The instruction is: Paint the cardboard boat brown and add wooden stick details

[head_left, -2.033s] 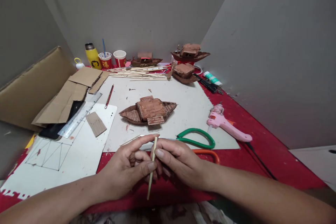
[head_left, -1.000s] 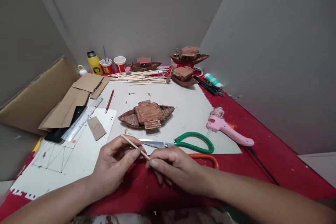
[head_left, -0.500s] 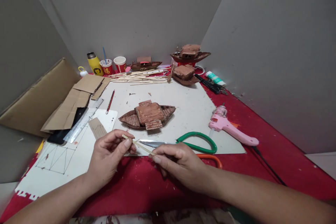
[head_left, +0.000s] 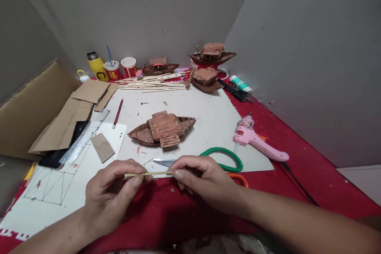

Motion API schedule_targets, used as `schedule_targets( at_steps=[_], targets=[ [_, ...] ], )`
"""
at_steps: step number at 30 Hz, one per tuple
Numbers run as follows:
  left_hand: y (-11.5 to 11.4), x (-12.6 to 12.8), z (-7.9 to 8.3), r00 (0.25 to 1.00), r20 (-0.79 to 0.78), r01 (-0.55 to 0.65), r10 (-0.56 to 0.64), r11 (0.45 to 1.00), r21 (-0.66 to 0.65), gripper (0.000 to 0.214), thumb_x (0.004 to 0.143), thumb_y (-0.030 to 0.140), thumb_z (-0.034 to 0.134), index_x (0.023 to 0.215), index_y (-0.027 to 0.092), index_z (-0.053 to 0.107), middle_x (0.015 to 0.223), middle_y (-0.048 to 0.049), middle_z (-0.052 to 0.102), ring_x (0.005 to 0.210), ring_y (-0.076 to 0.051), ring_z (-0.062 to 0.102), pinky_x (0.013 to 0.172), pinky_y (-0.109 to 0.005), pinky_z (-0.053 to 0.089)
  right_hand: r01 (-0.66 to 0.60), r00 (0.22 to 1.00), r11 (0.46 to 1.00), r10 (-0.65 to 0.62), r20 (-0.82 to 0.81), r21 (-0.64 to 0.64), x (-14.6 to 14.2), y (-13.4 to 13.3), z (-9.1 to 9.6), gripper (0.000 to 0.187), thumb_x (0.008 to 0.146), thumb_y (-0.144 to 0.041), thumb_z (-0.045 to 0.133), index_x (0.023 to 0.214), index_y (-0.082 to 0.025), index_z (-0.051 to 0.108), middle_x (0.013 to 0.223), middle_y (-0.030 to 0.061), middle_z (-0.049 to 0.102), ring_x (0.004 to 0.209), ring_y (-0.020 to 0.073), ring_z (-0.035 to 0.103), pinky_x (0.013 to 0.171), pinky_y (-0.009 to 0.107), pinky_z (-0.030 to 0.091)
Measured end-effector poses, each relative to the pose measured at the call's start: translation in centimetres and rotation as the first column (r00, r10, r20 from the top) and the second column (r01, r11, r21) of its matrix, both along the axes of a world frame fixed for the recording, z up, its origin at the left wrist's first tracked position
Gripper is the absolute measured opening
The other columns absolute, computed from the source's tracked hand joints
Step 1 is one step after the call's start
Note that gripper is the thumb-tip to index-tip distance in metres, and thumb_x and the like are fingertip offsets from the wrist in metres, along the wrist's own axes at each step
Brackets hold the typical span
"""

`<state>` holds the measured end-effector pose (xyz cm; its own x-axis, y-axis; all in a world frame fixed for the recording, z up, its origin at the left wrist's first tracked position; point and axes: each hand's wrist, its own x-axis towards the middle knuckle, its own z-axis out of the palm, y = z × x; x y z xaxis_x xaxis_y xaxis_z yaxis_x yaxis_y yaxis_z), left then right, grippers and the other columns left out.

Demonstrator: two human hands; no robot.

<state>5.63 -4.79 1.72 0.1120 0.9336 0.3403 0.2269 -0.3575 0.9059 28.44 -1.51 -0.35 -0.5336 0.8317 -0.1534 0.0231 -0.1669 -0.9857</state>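
Both hands pinch a thin wooden stick [head_left: 150, 174] held level above the table's near edge. My left hand [head_left: 111, 194] grips its left end between thumb and fingers. My right hand [head_left: 205, 180] pinches its right end with thumb and forefinger. Just beyond lie green-handled scissors [head_left: 222, 158], their blade pointing left behind the stick. A brown cardboard model boat [head_left: 162, 130] rests on a white sheet [head_left: 208, 119] farther back.
A pink glue gun [head_left: 256, 139] lies at the right on the red cloth. Cardboard pieces [head_left: 71, 115], a ruler [head_left: 83, 137] and a red pencil [head_left: 117, 113] are at the left. Loose sticks [head_left: 154, 81], cups, a yellow bottle [head_left: 97, 65] and other model boats line the back.
The stick went from upright to level between my hands. My left hand slid left along it while my right hand kept hold of the other end.
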Motion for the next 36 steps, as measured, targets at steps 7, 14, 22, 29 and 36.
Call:
schedule_targets(
  at_steps=[7,14,22,29,36],
  targets=[
    [1.3,0.0,0.9,0.998,-0.031,0.042,-0.051,0.966,-0.256,0.002,0.083,0.024,0.071,0.084,0.023,0.072,0.073,-0.0014,0.073,0.062,-0.014,0.067,0.057,-0.019,0.054,0.038,0.99,0.956,-0.075,0.118,0.291,0.4,0.1,0.2,0.024,0.089,-0.037,0.06,0.087,-0.015,0.07,0.056,-0.002,0.052,0.049,0.0101,0.039,0.046,0.024,0.03],
    [1.9,0.5,1.0,0.989,-0.035,0.117,-0.146,0.896,-0.428,0.011,0.084,0.026,0.069,0.078,0.019,0.074,0.062,0.0001,0.07,0.058,-0.011,0.064,0.056,-0.016,0.051,-0.015,0.979,0.787,-0.113,0.168,0.616,0.3,0.4,-0.1,0.015,0.091,-0.025,0.061,0.085,-0.016,0.071,0.064,0.0016,0.063,0.052,0.0101,0.049,0.049,0.022,0.038],
    [1.6,1.0,0.6,0.984,0.036,0.168,-0.173,0.853,-0.494,0.009,0.082,0.023,0.071,0.075,0.017,0.072,0.062,0.0007,0.071,0.056,-0.008,0.062,0.053,-0.013,0.047,-0.018,0.994,0.782,-0.051,0.093,0.623,0.1,0.0,-0.4,0.011,0.088,-0.019,0.062,0.083,-0.015,0.071,0.067,0.0024,0.063,0.057,0.0107,0.053,0.054,0.021,0.042],
    [1.8,1.5,-0.5,0.937,0.337,0.284,-0.093,0.763,-0.58,0.015,0.082,0.027,0.075,0.08,0.016,0.066,0.06,0.0015,0.07,0.056,-0.009,0.063,0.06,-0.017,0.05,0.002,0.996,0.998,-0.008,0.092,0.065,-0.3,-0.3,0.2,0.022,0.082,-0.036,0.068,0.075,-0.017,0.061,0.054,-0.0059,0.045,0.049,0.0083,0.038,0.046,0.021,0.029],
    [1.8,1.6,-0.9,0.924,0.369,0.301,-0.101,0.787,-0.538,0.017,0.087,0.031,0.07,0.081,0.015,0.067,0.065,0.0012,0.069,0.061,-0.009,0.063,0.065,-0.019,0.05,-0.107,0.994,0.992,0.108,0.008,-0.071,-0.3,0.1,0.2,0.034,0.084,-0.048,0.067,0.077,-0.017,0.055,0.06,-0.0041,0.051,0.054,0.0092,0.045,0.052,0.021,0.035]
  ],
)
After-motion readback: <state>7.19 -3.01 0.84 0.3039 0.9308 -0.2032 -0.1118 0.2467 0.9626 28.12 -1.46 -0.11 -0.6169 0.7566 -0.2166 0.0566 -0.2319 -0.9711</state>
